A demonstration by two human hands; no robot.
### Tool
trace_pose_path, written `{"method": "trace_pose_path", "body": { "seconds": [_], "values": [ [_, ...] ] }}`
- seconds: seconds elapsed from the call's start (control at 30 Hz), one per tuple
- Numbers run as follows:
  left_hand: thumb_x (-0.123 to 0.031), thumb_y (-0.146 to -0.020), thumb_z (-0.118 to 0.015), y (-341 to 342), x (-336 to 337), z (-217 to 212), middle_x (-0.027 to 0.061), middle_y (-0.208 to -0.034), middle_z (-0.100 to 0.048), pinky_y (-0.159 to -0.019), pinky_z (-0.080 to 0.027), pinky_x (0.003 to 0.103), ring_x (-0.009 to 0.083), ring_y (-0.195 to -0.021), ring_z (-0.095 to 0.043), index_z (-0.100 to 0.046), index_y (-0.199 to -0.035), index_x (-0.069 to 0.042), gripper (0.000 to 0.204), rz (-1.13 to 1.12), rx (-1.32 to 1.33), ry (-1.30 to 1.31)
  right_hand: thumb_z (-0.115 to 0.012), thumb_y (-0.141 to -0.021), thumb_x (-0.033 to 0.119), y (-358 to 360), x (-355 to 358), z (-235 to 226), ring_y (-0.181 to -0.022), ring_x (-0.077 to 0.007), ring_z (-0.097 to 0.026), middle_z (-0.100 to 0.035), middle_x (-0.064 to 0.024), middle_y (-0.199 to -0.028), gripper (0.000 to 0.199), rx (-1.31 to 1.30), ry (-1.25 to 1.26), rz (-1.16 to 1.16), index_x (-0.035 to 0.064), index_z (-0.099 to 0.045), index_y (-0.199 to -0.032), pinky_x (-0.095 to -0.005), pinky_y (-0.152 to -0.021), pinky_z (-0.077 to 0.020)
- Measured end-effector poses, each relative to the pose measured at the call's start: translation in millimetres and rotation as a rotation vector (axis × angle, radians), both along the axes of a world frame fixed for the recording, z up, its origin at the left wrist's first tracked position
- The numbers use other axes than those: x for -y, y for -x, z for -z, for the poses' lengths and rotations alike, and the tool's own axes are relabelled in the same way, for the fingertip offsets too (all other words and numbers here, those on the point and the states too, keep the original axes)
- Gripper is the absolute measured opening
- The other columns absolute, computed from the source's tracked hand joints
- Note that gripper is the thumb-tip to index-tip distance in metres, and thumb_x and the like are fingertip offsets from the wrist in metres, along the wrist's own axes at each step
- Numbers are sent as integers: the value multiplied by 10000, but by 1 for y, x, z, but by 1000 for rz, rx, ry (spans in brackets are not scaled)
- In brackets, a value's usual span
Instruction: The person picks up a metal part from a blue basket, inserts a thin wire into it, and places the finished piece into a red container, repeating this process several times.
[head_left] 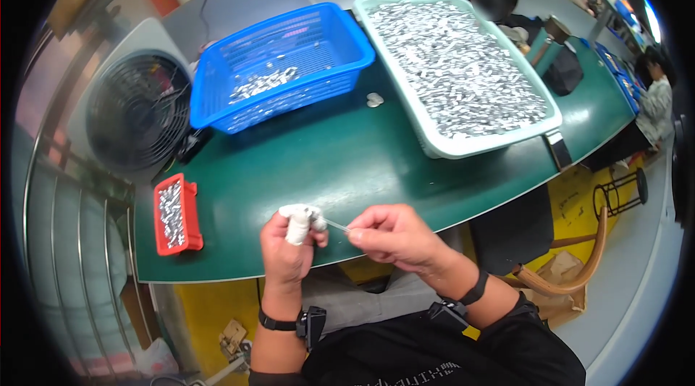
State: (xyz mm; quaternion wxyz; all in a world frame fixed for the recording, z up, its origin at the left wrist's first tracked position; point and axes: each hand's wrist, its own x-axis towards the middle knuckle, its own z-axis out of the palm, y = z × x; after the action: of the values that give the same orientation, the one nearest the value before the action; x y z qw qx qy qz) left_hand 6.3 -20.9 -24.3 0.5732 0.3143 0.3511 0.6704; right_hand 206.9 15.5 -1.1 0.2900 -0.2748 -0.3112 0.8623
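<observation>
A dark green table (326, 161) carries a blue basket (279, 67) at the far left, holding a few small silvery parts. To its right sits a pale green tray (456, 71) heaped with them. One small silvery piece (374, 100) lies between them. A small red tray (175, 214) rests at the near left.

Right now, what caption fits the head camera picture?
Two hands, left hand with white-wrapped fingers and right hand, join small parts over a green table.

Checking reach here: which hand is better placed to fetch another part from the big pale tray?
Probably the right hand: the tray lies on its side. It holds only a thin pin, while the left hand has taped fingers pinching a small part.
</observation>
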Motion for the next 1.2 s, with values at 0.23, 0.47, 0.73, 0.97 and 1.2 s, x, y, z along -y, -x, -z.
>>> {"method": "trace_pose_path", "body": {
  "seconds": [0.23,0.47,0.73,0.97,1.2],
  "values": [
    [-117,-975,-594,-23,-13,-16,65,-798,-621,-575,-458,289,133,-655,-550,-614,-922,-21,111,-70,-66,152,-676,-906,46,-5,-5,6,-581,-68,-482,-557,6,-719,60,671,-1726,553,-7,-671,-936,-256,-459,-347],
    [-105,-965,-595,-31,-8,-23,64,-804,-613,-577,-453,289,133,-656,-546,-593,-889,-34,104,12,-74,42,-702,-849,8,-20,1,-4,-612,-112,-520,-558,-39,-726,60,105,-250,97,8,-683,-906,-293,-477,-386],
    [-75,-963,-576,-25,-2,-22,112,-948,-633,-672,-488,287,171,-771,-581,-616,-1007,-20,80,103,57,41,-684,-915,82,-23,6,-9,-663,-33,-504,-586,35,-779,104,596,-1560,441,-7,-693,-970,-242,-500,-376],
    [-55,-965,-572,-27,6,-26,100,-1048,-618,-697,-489,292,179,-834,-577,-625,-1061,-36,111,230,-137,0,-684,-918,84,-57,-3,-4,-689,-45,-526,-597,29,-794,128,-101,90,-85,-17,-693,-997,-209,-567,-398],
    [-119,-994,-542,-6,4,-13,80,-1124,-577,-770,-491,321,198,-965,-534,-592,-1180,-64,200,187,186,-44,-688,-912,63,-61,7,-7,-688,-30,-521,-603,8,-808,121,152,-381,136,-22,-694,-998,-191,-590,-407]
  ]
}}
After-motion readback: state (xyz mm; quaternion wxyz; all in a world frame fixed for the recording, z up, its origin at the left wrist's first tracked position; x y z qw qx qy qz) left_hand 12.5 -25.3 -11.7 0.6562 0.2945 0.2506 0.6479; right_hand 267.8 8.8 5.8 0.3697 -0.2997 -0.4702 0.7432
